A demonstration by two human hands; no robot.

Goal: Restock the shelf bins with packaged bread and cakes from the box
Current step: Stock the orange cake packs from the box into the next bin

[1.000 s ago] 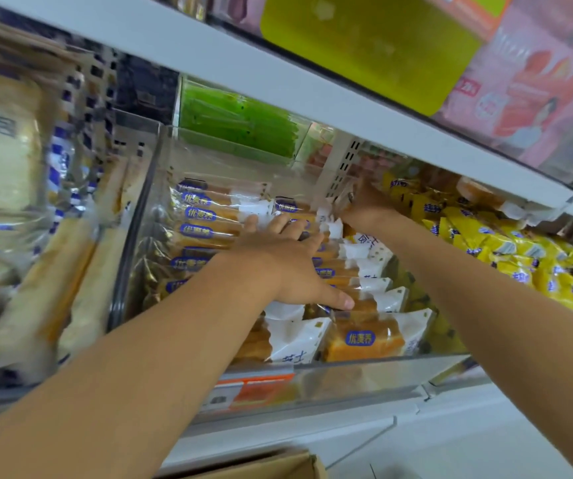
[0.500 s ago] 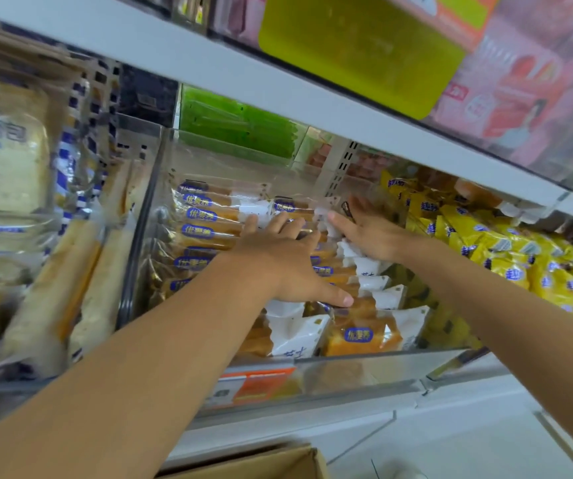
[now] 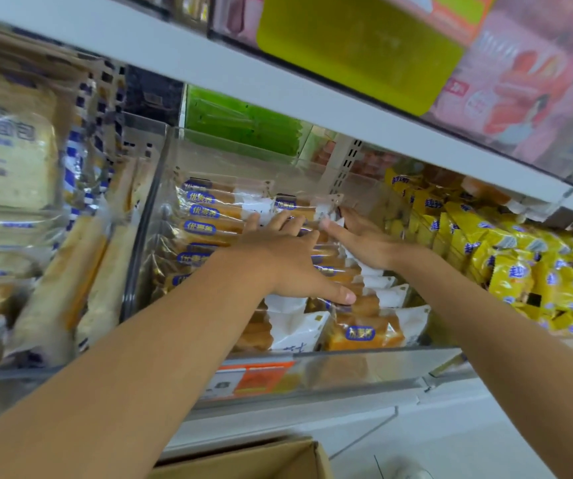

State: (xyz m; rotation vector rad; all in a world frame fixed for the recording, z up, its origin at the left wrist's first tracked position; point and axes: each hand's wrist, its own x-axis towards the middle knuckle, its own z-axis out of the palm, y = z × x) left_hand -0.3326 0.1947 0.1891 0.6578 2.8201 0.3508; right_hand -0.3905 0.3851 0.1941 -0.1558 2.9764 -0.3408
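Note:
A clear plastic shelf bin (image 3: 375, 369) holds rows of orange cake packets (image 3: 364, 335) with blue labels and white ends. My left hand (image 3: 285, 261) lies flat, fingers spread, pressing on the packets in the middle of the bin. Just to its right, my right hand (image 3: 364, 240) rests flat on the packets of the right-hand row, fingers pointing to the bin's back. Neither hand grips a packet. The brown cardboard box (image 3: 261, 461) shows only its top flap at the bottom edge.
Large sliced-bread loaves (image 3: 9, 167) fill the bin on the left. Yellow snack packets (image 3: 520, 264) fill the bin on the right. A white shelf board (image 3: 243, 74) hangs close above the hands, with pink and green packs on it. Green packs (image 3: 236, 126) sit behind the bin.
My right hand has drawn back from deep in the bin's far right corner and now lies flat on the packets beside my left hand. The left hand has hardly moved.

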